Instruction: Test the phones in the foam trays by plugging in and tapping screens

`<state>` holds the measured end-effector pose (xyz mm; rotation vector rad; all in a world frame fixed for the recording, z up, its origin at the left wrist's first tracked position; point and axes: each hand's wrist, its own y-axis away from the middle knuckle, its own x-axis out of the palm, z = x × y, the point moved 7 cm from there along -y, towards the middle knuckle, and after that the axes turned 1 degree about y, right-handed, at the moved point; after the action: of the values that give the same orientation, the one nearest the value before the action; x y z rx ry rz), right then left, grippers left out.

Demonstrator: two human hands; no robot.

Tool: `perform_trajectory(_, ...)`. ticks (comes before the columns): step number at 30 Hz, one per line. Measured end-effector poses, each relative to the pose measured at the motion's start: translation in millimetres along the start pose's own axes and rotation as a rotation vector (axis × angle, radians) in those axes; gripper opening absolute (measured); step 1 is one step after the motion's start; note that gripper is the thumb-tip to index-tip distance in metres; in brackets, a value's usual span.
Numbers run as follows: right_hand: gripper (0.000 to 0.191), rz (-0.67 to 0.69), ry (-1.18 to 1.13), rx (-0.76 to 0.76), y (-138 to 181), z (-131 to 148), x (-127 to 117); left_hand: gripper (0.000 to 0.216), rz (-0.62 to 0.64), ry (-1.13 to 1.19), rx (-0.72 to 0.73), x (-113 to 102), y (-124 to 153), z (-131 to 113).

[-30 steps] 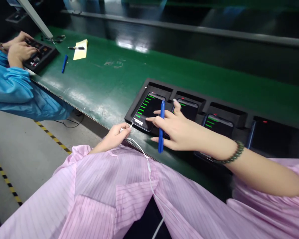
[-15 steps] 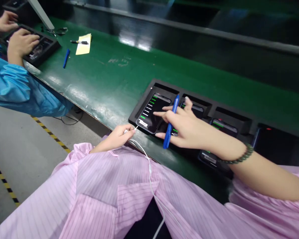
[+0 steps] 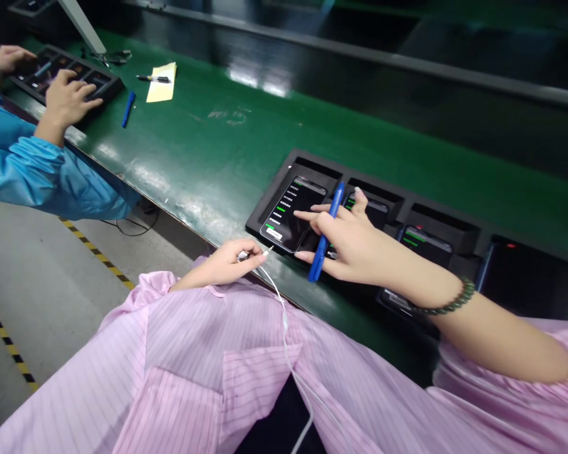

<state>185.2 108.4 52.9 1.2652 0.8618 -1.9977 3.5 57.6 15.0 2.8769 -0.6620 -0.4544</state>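
My left hand point(image 3: 231, 261) pinches the plug end of a white earphone cable point(image 3: 277, 293), its bare metal tip just below the bottom edge of a phone point(image 3: 291, 217). That phone lies in the left slot of a black tray point(image 3: 260, 217) and shows a dark list with white and green lines. Over its screen is the index finger of my right hand point(image 3: 348, 236). A blue pen point(image 3: 325, 236) is held across the fingers of this same hand. Partly under my right hand and forearm are a second phone point(image 3: 376, 211) and a third phone point(image 3: 423, 243).
Another dark phone point(image 3: 525, 277) sits at the tray's right end. On the green bench point(image 3: 184, 151) lie a yellow paper point(image 3: 161, 91) with a black pen point(image 3: 152, 79) and another blue pen point(image 3: 128, 109). At the far left, a co-worker's hands point(image 3: 69, 101) are over another black tray point(image 3: 111, 85).
My left hand has moved slightly right with the plug, whose tip is now lower right. Different list lines are green on the left phone. The co-worker's near hand has shifted right.
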Motion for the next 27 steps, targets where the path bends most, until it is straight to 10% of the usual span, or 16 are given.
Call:
perform_trajectory(12,0.05,0.067,-0.128,-0.067,-1.3,19.6,4.1,0.022,0.019,-0.055,0.153,1.6,4.7,-17.5)
perform_trajectory(27,0.04,-0.022,-0.071,0.327,86.9,-47.2,-28.9,0.025,0.147,-0.153,0.139,22.2,-4.2,-14.7)
